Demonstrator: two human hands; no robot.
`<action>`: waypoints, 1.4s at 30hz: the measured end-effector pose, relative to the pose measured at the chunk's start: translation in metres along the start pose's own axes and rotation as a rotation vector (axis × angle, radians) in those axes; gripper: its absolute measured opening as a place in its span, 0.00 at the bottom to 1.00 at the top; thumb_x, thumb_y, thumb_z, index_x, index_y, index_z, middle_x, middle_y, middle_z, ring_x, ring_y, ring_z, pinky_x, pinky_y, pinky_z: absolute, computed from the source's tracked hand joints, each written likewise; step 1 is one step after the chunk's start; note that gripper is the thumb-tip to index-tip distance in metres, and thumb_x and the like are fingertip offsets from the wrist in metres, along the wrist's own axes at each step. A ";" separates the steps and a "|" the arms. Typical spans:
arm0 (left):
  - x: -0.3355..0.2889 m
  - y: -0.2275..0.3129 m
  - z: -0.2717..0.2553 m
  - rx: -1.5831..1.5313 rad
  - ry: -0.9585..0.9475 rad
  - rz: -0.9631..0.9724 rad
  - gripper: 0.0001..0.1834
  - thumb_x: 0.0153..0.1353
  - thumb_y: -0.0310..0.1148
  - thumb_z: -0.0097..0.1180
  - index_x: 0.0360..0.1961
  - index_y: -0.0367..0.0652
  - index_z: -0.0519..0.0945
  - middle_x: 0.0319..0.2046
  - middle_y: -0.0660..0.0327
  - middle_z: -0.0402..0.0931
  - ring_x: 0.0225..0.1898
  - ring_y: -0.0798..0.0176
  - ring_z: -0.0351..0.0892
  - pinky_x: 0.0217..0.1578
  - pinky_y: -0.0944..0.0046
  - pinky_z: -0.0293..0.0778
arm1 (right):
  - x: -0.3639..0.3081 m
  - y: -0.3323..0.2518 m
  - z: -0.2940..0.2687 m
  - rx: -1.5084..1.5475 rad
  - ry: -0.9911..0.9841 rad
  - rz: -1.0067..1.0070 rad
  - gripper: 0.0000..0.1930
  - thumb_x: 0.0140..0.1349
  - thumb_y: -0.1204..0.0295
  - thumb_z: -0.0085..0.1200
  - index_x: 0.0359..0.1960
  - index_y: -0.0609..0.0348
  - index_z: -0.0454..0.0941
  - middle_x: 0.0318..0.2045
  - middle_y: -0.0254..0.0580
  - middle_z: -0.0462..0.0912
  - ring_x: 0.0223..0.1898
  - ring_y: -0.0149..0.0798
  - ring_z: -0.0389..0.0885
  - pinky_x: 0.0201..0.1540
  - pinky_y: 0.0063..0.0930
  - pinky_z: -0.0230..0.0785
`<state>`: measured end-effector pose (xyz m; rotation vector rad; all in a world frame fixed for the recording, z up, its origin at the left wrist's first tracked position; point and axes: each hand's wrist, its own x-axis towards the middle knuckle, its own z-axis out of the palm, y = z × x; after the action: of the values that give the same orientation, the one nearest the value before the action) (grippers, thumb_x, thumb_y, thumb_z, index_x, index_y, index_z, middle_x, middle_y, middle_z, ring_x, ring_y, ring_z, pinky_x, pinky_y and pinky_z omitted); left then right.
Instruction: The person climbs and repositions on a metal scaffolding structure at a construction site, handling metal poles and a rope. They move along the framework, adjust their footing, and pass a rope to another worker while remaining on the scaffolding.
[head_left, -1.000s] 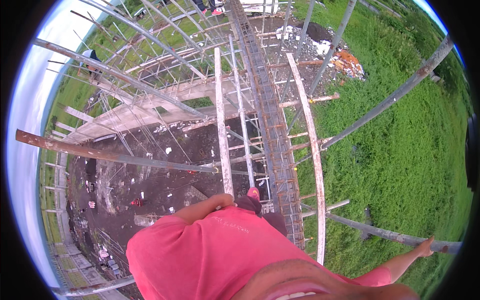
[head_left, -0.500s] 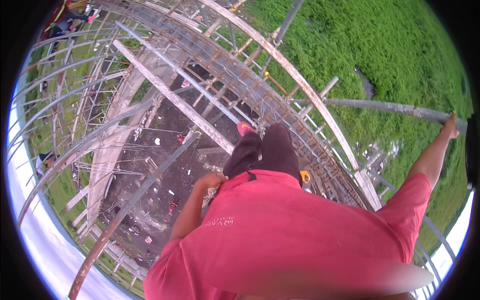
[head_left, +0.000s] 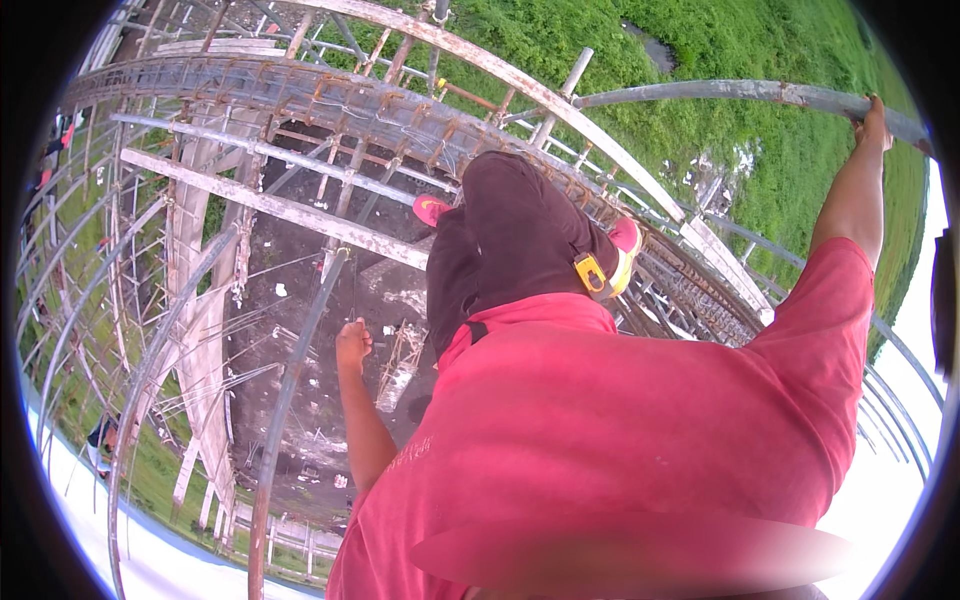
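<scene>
My right hand (head_left: pixel 875 128) is wrapped round a grey metal scaffold pipe (head_left: pixel 740 90) at the upper right, arm stretched out. My left hand (head_left: pixel 354 345) is closed in a fist, held out beside my left hip above the ground far below. Whatever is inside that fist, if anything, is hidden. Nearest to it is an upright scaffold pole (head_left: pixel 300 370). My dark-trousered right leg (head_left: pixel 520 220) is bent, and its pink and yellow shoe (head_left: pixel 626 255) shows by the rebar. The other pink shoe (head_left: pixel 431 209) is at a thin pipe. A yellow tape measure (head_left: pixel 590 274) hangs at my waist.
A long rebar-lined beam form (head_left: pixel 400 115) curves across ahead. A pale timber (head_left: pixel 270 205) crosses at the left, and another (head_left: pixel 560 105) lies beyond the form. Scaffold poles crowd the left. Debris-strewn dark ground (head_left: pixel 290 260) lies far below; green vegetation (head_left: pixel 780 40) spreads at the right.
My left hand has moved away from my waist, out to the left. My right leg has bent and its shoe has come into view. My right hand still grips the pipe; the view has turned.
</scene>
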<state>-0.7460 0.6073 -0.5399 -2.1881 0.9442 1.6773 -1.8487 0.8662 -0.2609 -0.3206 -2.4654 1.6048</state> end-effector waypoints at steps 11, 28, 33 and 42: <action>0.067 0.018 0.030 -0.060 -0.007 0.121 0.17 0.66 0.46 0.61 0.30 0.42 0.79 0.23 0.65 0.76 0.21 0.70 0.74 0.21 0.66 0.71 | 0.030 0.010 -0.006 0.001 0.073 0.118 0.37 0.57 0.52 0.70 0.61 0.63 0.71 0.55 0.42 0.82 0.53 0.46 0.80 0.48 0.54 0.78; 0.162 0.058 0.112 -0.195 0.008 0.170 0.17 0.65 0.46 0.61 0.31 0.40 0.80 0.22 0.62 0.75 0.19 0.65 0.73 0.20 0.61 0.73 | 0.032 0.016 0.005 -0.169 0.206 0.044 0.50 0.42 0.36 0.74 0.52 0.74 0.75 0.51 0.50 0.79 0.43 0.46 0.82 0.35 0.46 0.78; 0.178 0.049 0.129 -0.212 -0.020 0.088 0.17 0.65 0.45 0.60 0.31 0.40 0.78 0.22 0.63 0.74 0.19 0.65 0.74 0.19 0.61 0.73 | 0.044 0.019 0.000 -0.207 0.196 0.020 0.52 0.42 0.35 0.72 0.52 0.77 0.76 0.50 0.51 0.78 0.40 0.46 0.81 0.31 0.44 0.78; 0.166 0.050 0.138 -0.218 -0.023 0.153 0.17 0.64 0.46 0.60 0.33 0.41 0.79 0.24 0.64 0.75 0.20 0.67 0.75 0.20 0.61 0.74 | -0.009 0.000 0.006 -0.067 0.100 0.074 0.43 0.49 0.46 0.74 0.51 0.77 0.72 0.43 0.54 0.83 0.37 0.50 0.85 0.36 0.45 0.86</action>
<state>-0.8615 0.5847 -0.7282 -2.2756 0.9866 1.9554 -1.8413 0.8587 -0.2640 -0.4945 -2.4624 1.4970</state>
